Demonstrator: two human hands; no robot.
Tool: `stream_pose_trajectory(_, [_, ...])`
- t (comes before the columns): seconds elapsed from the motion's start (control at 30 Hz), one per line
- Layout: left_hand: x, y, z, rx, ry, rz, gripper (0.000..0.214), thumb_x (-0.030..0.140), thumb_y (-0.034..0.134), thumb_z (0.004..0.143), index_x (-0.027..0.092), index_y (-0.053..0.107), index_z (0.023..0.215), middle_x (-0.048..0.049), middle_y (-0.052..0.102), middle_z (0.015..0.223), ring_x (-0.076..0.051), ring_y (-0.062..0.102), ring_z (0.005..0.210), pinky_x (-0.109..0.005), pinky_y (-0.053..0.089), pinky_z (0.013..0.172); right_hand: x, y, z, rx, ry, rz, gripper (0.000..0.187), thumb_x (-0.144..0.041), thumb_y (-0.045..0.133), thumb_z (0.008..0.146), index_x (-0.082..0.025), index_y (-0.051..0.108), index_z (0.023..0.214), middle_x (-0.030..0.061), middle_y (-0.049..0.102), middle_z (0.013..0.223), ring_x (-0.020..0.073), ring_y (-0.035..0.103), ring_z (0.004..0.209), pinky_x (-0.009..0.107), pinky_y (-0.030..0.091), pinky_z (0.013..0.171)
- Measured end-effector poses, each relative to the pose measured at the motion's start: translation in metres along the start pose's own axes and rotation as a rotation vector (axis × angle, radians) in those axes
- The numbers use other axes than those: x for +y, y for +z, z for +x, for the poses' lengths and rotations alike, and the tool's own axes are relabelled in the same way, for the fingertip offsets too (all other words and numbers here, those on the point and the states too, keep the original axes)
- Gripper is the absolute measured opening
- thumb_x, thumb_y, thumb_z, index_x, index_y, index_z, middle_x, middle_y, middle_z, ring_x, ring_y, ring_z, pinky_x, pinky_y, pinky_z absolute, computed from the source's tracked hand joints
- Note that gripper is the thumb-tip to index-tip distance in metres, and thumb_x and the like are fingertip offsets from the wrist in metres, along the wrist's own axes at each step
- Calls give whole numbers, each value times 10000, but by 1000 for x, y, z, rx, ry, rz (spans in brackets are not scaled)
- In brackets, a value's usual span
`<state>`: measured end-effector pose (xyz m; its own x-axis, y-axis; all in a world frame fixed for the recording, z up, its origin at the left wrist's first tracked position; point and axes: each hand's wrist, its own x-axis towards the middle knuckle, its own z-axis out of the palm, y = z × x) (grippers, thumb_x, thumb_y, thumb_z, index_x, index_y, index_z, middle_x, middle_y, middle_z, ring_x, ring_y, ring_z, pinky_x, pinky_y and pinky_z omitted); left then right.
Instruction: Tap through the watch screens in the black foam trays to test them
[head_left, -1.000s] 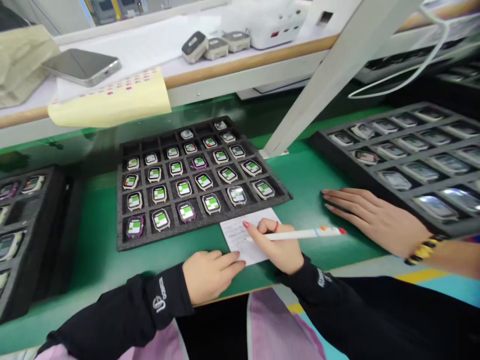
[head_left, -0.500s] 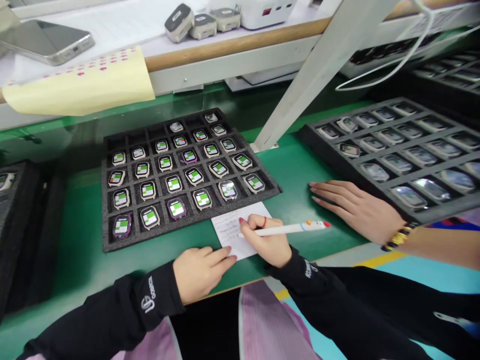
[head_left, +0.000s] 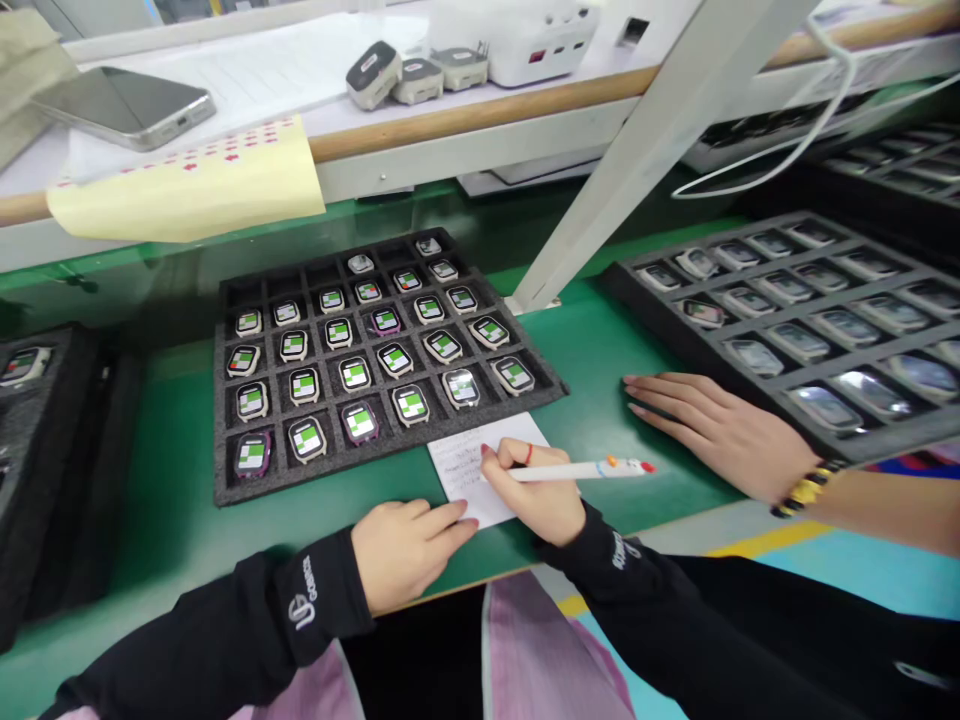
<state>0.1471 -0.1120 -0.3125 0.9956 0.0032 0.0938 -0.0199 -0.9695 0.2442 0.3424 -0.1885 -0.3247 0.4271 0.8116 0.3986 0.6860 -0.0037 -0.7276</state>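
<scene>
My right hand (head_left: 541, 492) is closed around a white pen (head_left: 574, 470) with a red-tipped end, its point hidden near the paper. Beneath it lies a small sheet of white paper (head_left: 491, 512) with rows of handwriting. My left hand (head_left: 411, 550) rests flat with its fingers stretched out, the fingertips at the paper's lower left edge. Just beyond the paper sits a dark foam tray (head_left: 300, 482) of smartwatches, most with green and white screens. One smartwatch (head_left: 411, 405) is in the front row; a few compartments at the back hold nothing.
Another person's hand (head_left: 720, 430) lies on the green table (head_left: 592, 340) beside a second watch tray (head_left: 622, 290). A white slanted post (head_left: 607, 170) stands between the trays. The shelf above carries a phone (head_left: 127, 105), a yellow sheet (head_left: 195, 195) and a white box (head_left: 517, 45).
The whole view has shifted slightly, so the shelf and trays appear a little lower and further right. Both my hands keep nearly the same pose at the paper.
</scene>
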Motion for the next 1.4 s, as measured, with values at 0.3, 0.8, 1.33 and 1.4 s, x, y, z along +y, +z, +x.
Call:
stream_pose_trajectory(0.3, [1,0,-1,14,-31,8,348,239,408,950,213,499,1284,22,595,1319,-147,579,761,-316,485,570,-1,-1,0,24,-39,13,406,-201,515,857,-217,250,549,-81,249,477,86,292,401,217,295,420])
stream_pose_trajectory(0.8, [3,-3,-3,13,-62,3,333,275,420,956,233,482,1281,46,588,1316,-143,565,765,-326,461,560,7,1,-4,-18,-96,-17,400,-244,519,897,-217,277,580,-71,273,505,100,325,410,230,303,421])
stream_pose_trajectory(1.33, [-1,-1,0,-29,-29,-12,377,199,420,929,219,495,1298,-12,595,1304,-151,590,780,-313,513,605,1,-2,0,-9,-53,-29,405,-239,515,873,-218,293,535,-71,287,467,100,313,402,245,298,430])
stream_pose_trajectory(1.4, [-2,1,0,-28,-14,-15,391,198,405,933,209,486,1315,-28,590,1314,-157,590,785,-311,521,616,2,-3,-1,-15,-21,-34,402,-245,513,862,-218,286,532,-68,285,472,103,310,415,247,302,444])
